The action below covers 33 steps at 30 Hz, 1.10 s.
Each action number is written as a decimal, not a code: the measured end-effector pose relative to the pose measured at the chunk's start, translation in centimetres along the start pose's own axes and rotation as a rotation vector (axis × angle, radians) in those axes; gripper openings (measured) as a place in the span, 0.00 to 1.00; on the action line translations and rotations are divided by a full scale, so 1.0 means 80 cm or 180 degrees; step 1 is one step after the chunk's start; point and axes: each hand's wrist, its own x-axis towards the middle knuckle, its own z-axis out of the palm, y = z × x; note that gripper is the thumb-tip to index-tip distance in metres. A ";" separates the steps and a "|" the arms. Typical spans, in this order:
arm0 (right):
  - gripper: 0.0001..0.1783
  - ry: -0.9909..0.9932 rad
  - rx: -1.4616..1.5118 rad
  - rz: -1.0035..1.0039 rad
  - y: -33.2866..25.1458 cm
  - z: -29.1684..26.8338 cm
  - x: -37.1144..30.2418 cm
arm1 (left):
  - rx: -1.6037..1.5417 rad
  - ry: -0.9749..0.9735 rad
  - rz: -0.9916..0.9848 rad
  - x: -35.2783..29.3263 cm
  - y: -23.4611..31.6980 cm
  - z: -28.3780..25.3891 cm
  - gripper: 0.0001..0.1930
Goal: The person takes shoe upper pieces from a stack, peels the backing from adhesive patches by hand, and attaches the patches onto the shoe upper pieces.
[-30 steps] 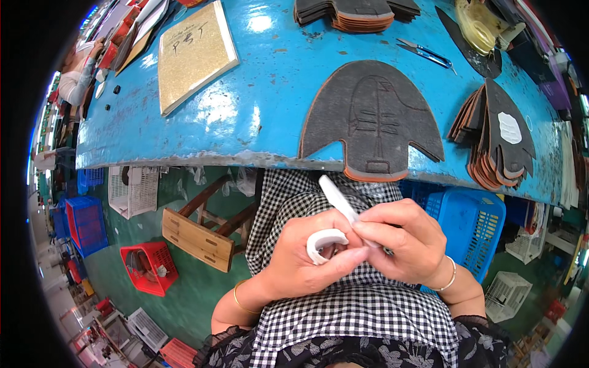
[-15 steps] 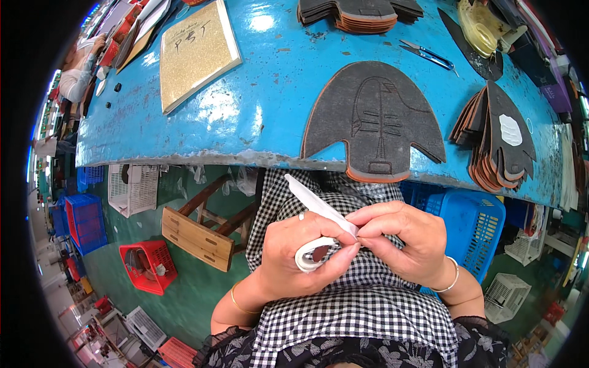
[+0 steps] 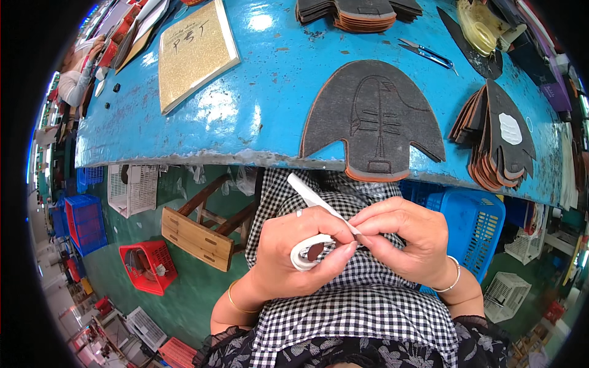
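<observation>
Above my checked lap, my left hand is closed around a white strip. One part of the strip sticks up past the fingers, and another is curled into a loop with a dark brown inside below them. My right hand pinches the strip between thumb and fingertips, right against the left hand's fingertips. What lies within that pinch is mostly hidden. Just beyond both hands, a dark shoe-upper piece with drawn outlines lies flat at the edge of the blue table.
Stacks of cut upper pieces lie at the right and far edge. Thread snips and a gold book rest on the table. Below are a wooden stool, a red basket and a blue basket. A person's arm shows far left.
The white strip has shifted slightly between my fingers, and its upper end has turned a little. Both hands stay in nearly the same place, still pinching it.
</observation>
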 end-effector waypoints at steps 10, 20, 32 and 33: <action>0.11 0.0040 -0.0329 -0.0337 0.001 0.001 -0.001 | 0.0633 0.0217 0.0308 0.003 0.002 0.004 0.08; 0.11 0.0065 -0.0250 -0.0360 0.000 -0.001 0.001 | 0.0413 0.0122 0.0359 0.004 0.002 0.002 0.07; 0.10 0.0013 -0.0127 -0.0260 -0.002 -0.006 0.005 | 0.0303 -0.0056 0.0311 0.003 0.000 0.002 0.07; 0.10 0.0012 -0.0127 -0.0259 -0.004 -0.007 0.005 | 0.0305 -0.0037 0.0331 0.002 0.000 0.002 0.07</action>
